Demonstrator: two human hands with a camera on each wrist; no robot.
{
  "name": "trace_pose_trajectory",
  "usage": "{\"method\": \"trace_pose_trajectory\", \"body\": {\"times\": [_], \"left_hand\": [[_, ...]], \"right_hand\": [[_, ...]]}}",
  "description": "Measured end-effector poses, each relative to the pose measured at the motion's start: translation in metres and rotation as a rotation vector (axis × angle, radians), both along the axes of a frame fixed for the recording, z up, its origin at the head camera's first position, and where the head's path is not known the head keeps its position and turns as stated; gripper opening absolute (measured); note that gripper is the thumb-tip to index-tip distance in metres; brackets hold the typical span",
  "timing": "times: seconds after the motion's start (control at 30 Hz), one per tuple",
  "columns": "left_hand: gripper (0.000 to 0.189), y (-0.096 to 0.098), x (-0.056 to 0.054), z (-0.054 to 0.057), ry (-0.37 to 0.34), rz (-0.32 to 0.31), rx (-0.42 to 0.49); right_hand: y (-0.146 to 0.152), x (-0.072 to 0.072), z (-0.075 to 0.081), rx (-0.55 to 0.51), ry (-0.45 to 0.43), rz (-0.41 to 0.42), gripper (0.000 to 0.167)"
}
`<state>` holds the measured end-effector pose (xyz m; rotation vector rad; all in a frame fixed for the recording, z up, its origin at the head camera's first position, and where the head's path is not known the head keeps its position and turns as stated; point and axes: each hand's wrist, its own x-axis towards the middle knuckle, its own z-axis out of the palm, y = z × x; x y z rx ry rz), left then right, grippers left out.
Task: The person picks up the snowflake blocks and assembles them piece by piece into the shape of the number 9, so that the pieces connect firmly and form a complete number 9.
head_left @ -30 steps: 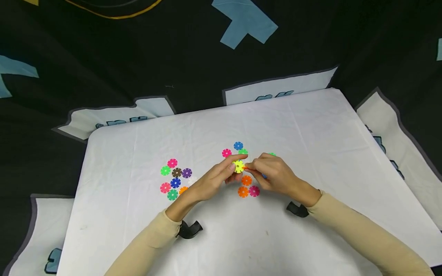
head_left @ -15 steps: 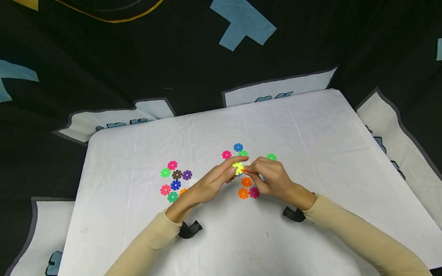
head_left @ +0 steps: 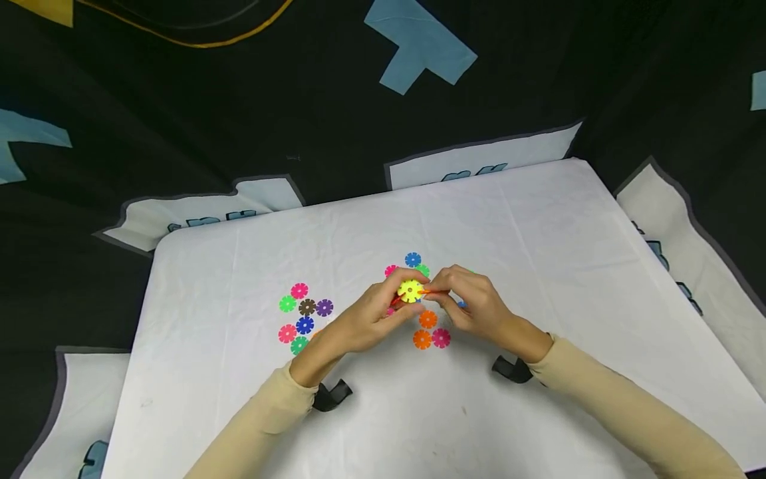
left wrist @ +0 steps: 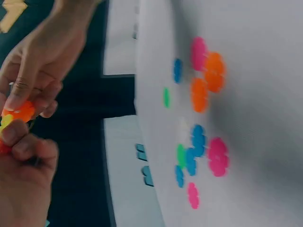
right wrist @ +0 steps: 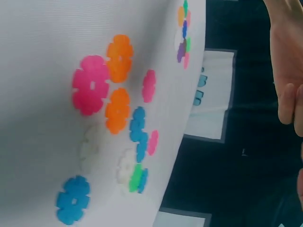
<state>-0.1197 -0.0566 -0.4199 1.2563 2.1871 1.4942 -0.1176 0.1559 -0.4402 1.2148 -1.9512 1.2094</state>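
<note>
The left hand [head_left: 380,318] curls its fingers and thumb round the yellow disc [head_left: 410,291], with a red piece [head_left: 397,301] at that disc's left edge. The right hand [head_left: 473,301] pinches an orange disc [left wrist: 21,112] between thumb and fingers; seen edge-on from the head, it meets the yellow disc's right rim, though whether the two are slotted together cannot be told. Both hands are raised above the white surface [head_left: 550,266], near the middle. On the near side of them lie two discs, one orange [head_left: 427,319] and one pink [head_left: 441,338], with a second orange one [head_left: 421,340] just beside both. On the far side are a blue disc [head_left: 413,259] and a green disc [head_left: 422,269], close together. Well to the left, a cluster includes a brown disc [head_left: 307,307], a purple disc [head_left: 324,307] and a dark blue disc [head_left: 304,324]. The right wrist view also shows a white disc [right wrist: 90,149], blurred against the cloth.
</note>
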Motion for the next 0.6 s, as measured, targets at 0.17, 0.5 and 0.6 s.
{"method": "trace_pose_trajectory", "body": {"times": [0.17, 0.5, 0.6], "left_hand": [[0.049, -0.001, -0.006, -0.006, 0.315, 0.084, -0.106], [0.040, -0.006, -0.015, -0.006, 0.655, 0.160, -0.182], [0.040, -0.006, -0.016, -0.004, 0.717, 0.151, -0.194]], "right_hand": [[0.003, 0.002, -0.004, 0.092, -0.051, 0.002, 0.019], [0.004, -0.001, -0.003, 0.126, -0.041, 0.007, 0.017], [0.004, -0.002, -0.002, 0.118, -0.052, 0.007, 0.021]]}}
